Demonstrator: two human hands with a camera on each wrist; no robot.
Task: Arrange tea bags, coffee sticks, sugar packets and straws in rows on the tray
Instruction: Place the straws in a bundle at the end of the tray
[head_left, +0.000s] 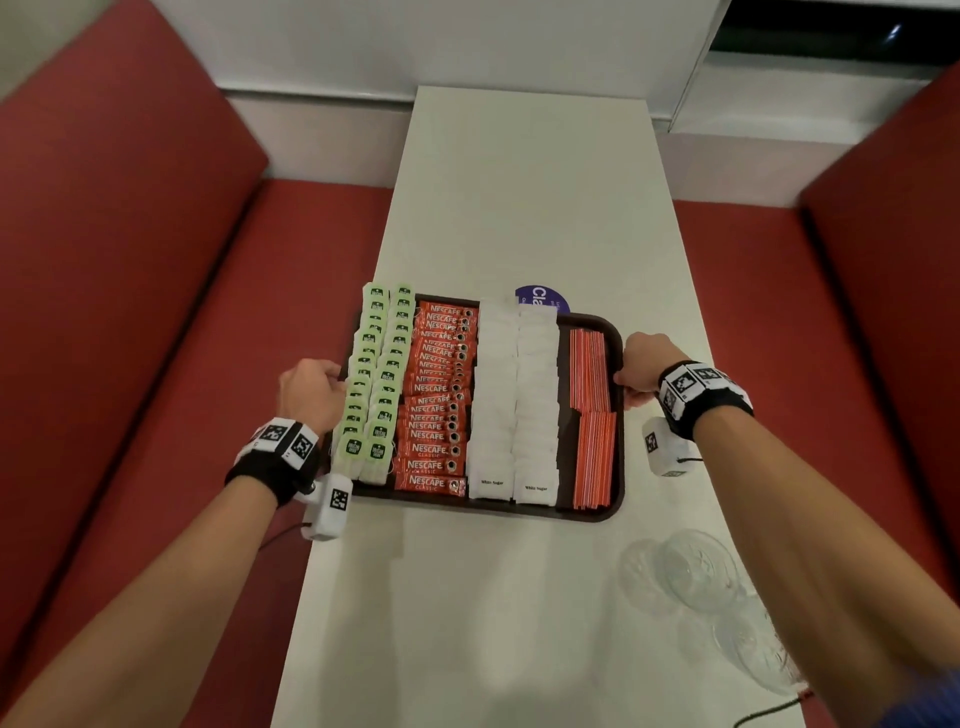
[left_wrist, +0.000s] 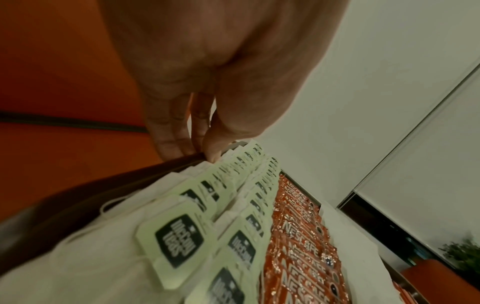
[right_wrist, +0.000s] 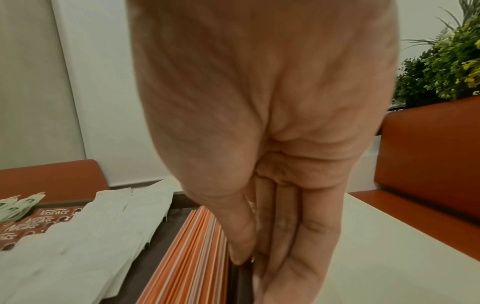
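A dark brown tray (head_left: 617, 512) lies on the white table (head_left: 519, 208). From left to right it holds two rows of green-tagged tea bags (head_left: 376, 384), red coffee sticks (head_left: 439, 395), white sugar packets (head_left: 514, 400) and red-striped straws (head_left: 589, 379). My left hand (head_left: 311, 387) grips the tray's left rim (left_wrist: 103, 185), thumb on top beside the tea bags (left_wrist: 182, 236). My right hand (head_left: 641, 366) grips the right rim (right_wrist: 241, 275), thumb inside next to the straws (right_wrist: 192, 257), fingers outside.
Several clear glass bowls (head_left: 696, 571) sit on the table at the near right. A blue round sticker (head_left: 540, 299) shows behind the tray. Red bench seats (head_left: 156, 364) flank the narrow table on both sides. A plant (right_wrist: 441, 61) stands behind the right bench.
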